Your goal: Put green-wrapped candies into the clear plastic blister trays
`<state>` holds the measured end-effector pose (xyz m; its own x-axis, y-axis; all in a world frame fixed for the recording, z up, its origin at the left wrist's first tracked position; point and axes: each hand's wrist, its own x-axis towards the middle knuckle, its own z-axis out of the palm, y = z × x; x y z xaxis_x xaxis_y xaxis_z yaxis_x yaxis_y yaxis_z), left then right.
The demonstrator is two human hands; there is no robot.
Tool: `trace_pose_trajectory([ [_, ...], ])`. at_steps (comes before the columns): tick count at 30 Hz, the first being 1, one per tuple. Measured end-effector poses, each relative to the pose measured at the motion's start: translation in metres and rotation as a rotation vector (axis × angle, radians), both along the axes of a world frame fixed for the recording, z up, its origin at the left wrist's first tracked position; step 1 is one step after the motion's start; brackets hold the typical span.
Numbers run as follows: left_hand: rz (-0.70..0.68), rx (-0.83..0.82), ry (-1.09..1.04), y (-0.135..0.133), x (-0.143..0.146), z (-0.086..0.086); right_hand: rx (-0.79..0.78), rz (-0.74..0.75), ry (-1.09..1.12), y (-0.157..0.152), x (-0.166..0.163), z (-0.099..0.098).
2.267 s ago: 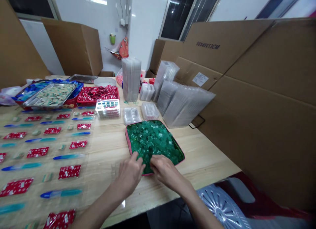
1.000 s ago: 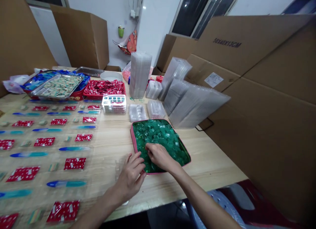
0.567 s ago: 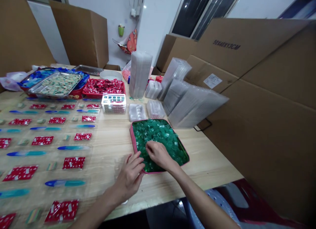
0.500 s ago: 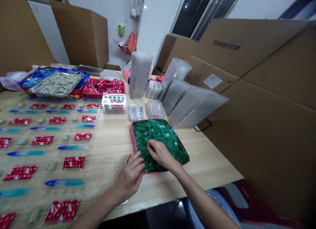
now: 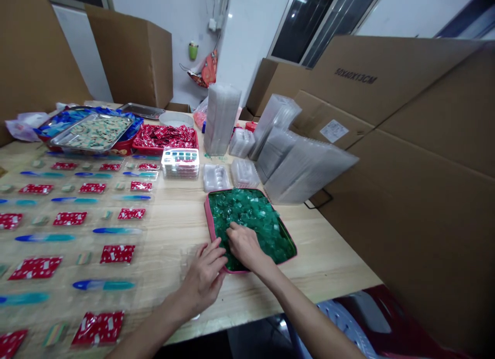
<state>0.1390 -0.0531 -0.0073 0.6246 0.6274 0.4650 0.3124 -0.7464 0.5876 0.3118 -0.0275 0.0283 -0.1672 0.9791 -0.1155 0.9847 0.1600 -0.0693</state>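
Observation:
A pink-rimmed tin (image 5: 209,219) full of small, translucent green pieces (image 5: 247,207) sits on the table in front of me. My right hand (image 5: 243,244) reaches into its near left part, fingers curled down among the pieces. Its fingertips are hidden, so what they pinch does not show. My left hand (image 5: 205,271) is at the tin's near left corner, its fingers stretched out together toward the rim. Partly behind the left hand lies a faint clear plastic tray (image 5: 187,257) on the table.
Rows of clear trays with blue pens (image 5: 103,285), red dotted packets (image 5: 99,328) and striped erasers (image 5: 55,334) cover the left. Behind stand stacked clear trays (image 5: 221,119), a red tray of packets (image 5: 133,145) and a metal tray (image 5: 58,141). A large cardboard box (image 5: 417,194) borders the right.
My right hand has shifted slightly left and down within the green pieces, closer to the left hand. The left hand stays nearly in place. The view has tilted slightly.

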Motion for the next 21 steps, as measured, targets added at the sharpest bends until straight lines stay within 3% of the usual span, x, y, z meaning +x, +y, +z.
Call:
trace_pose_trajectory([
  [7, 0.042, -0.044, -0.162, 0.003, -0.001, -0.001, 0.072, -0.039, 0.467, -0.002, 0.021, 0.015],
  [11, 0.176, -0.203, -0.281, 0.018, 0.011, 0.020, -0.170, -0.121, 0.868, -0.011, 0.027, 0.027],
  [14, 0.082, -0.336, -0.266, 0.032, 0.023, 0.037, -0.323, -0.205, 1.179, -0.017, 0.024, 0.029],
  [17, 0.062, -0.649, -0.312, 0.041, 0.033, 0.042, -0.318, -0.309, 1.363, -0.020, 0.023, 0.028],
  [21, 0.055, -1.150, -0.582, 0.044, 0.036, 0.039, -0.204, -0.359, 1.456, -0.022, 0.024, 0.030],
])
